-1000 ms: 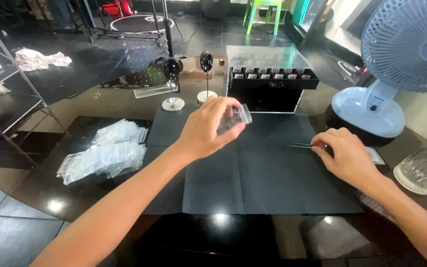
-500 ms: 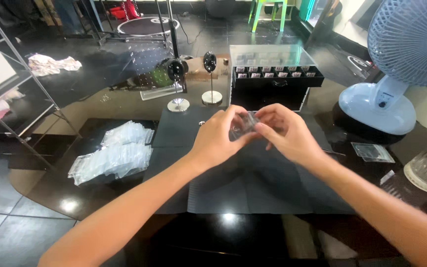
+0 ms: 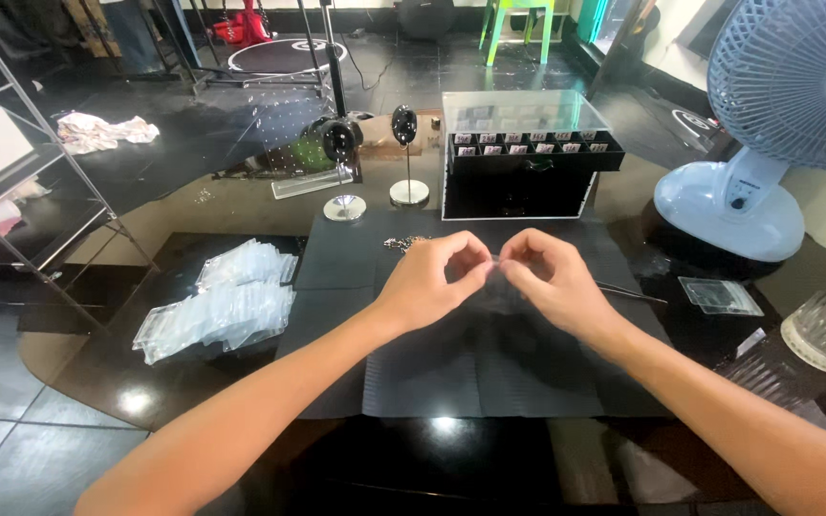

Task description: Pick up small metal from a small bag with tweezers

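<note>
Your right hand (image 3: 552, 282) has come in from the right side and now meets your left hand (image 3: 432, 279) at frame centre; both pinch one small clear bag (image 3: 497, 272) above the black mat (image 3: 451, 373), apparently opening it.

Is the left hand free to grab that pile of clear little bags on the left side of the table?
Probably not right away: the left hand pinches a small clear bag together with the right hand. The path to the pile of clear bags looks unobstructed.
</note>
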